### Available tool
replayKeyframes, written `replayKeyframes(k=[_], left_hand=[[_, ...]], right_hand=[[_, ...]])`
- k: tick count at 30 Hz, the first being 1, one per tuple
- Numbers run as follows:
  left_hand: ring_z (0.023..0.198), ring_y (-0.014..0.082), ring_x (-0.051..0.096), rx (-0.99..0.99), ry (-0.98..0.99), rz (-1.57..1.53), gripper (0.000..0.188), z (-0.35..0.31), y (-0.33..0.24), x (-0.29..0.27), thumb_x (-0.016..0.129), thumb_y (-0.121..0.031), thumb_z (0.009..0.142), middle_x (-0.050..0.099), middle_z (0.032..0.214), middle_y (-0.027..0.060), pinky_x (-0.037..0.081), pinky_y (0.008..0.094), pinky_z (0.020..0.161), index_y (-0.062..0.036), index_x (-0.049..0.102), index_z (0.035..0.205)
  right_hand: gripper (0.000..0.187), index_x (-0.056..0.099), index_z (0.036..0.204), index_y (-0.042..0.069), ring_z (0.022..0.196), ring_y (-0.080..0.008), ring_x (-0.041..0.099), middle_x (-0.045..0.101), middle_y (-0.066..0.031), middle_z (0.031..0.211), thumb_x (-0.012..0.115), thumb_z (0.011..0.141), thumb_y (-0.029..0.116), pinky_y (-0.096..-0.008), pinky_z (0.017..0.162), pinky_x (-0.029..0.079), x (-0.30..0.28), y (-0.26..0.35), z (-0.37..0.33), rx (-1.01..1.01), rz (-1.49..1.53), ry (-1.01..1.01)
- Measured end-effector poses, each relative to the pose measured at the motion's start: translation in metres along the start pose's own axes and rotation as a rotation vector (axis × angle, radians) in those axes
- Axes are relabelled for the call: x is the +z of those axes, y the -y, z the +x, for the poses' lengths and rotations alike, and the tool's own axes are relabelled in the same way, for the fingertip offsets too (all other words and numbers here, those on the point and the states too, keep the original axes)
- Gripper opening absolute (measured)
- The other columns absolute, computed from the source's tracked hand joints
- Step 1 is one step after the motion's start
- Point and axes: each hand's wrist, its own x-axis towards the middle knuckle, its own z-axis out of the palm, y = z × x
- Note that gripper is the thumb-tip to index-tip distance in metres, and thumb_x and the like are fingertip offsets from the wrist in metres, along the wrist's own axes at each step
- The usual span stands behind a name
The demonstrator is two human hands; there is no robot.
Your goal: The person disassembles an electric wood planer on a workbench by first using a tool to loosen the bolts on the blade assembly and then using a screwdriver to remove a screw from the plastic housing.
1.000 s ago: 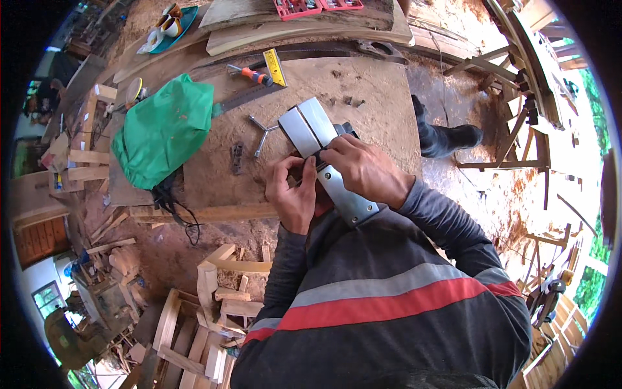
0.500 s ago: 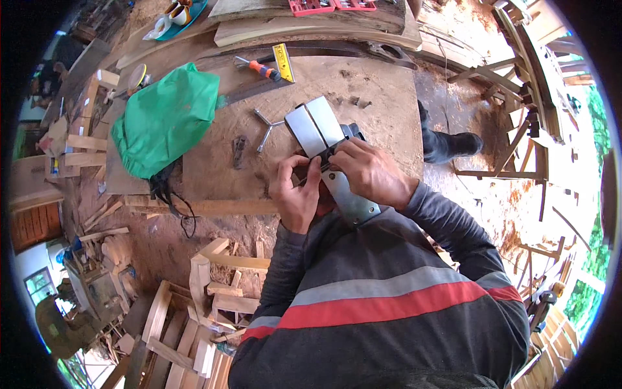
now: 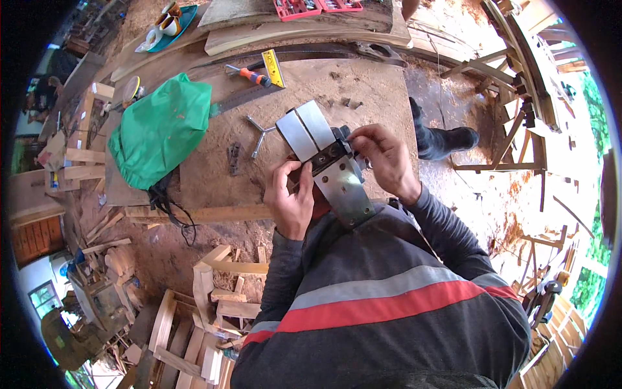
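An electric hand planer [image 3: 341, 185] lies sole up at the bench's near edge, against my body. Its two silvery sole plates show, with a dark cutter block [image 3: 326, 157] and round screw heads between them. At the left end of that block, my left hand [image 3: 290, 200] pinches the planer's edge with thumb and fingers. My right hand [image 3: 389, 159] is closed in a pinch by the block's right end; what its fingertips hold is hidden. A three-armed wrench [image 3: 262, 135] lies left of the planer.
A green cloth bag [image 3: 162, 129] covers the bench's left part, a dark cord hanging below it. Farther back are a yellow-handled square [image 3: 273, 68], an orange screwdriver [image 3: 256, 76], a handsaw [image 3: 379, 53] and a red tool case [image 3: 298, 8]. Wooden frames [image 3: 214, 279] stand below left.
My right hand has moved right, off the middle of the cutter block, uncovering its screws. My left hand stays at the block's left end. The whole view has shifted slightly.
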Motion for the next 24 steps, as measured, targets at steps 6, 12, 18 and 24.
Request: replayKeyframes(k=[6,12,18,24], left_hand=[[0.091,0.0303,0.066,-0.077,0.038,0.022,0.021,-0.002,-0.011,-0.003,0.077,-0.004,0.084,0.066,0.101,0.0151,0.054,0.0394,0.08,-0.0008,0.064,0.102],[0.089,0.0261,0.066,0.001,-0.012,0.067,0.02,0.001,-0.03,0.002,0.076,0.001,0.084,0.064,0.103,0.0132,0.055,0.0356,0.076,-0.0018,0.066,0.101],[0.086,0.0232,0.065,0.024,-0.04,0.071,0.016,-0.009,-0.025,0.007,0.077,0.002,0.083,0.063,0.102,0.012,0.056,0.0331,0.073,-0.002,0.069,0.097],[0.088,0.0229,0.065,-0.075,-0.05,0.09,0.015,-0.005,-0.031,0.003,0.079,-0.002,0.082,0.062,0.101,0.0112,0.056,0.0336,0.072,-0.0012,0.07,0.095]], right_hand=[[0.018,0.069,0.106,0.001,0.089,-0.0219,0.068,0.069,-0.0119,0.098,0.069,0.088,0.0,-0.0316,0.078,0.053,0.005,-0.012,-0.019,-0.196,-0.13,-0.04],[0.022,0.07,0.104,0.001,0.09,-0.0355,0.068,0.067,-0.0176,0.098,0.07,0.081,0.001,-0.0406,0.08,0.056,0.019,-0.009,-0.018,-0.426,-0.308,0.052],[0.018,0.068,0.099,-0.001,0.085,-0.0346,0.066,0.065,-0.0159,0.092,0.069,0.081,0.002,-0.0416,0.078,0.055,0.018,-0.004,-0.013,-0.413,-0.344,0.111],[0.023,0.067,0.101,0.0,0.088,-0.0349,0.066,0.065,-0.0158,0.092,0.069,0.079,0.005,-0.0428,0.08,0.054,0.022,-0.007,-0.009,-0.571,-0.382,0.095]])
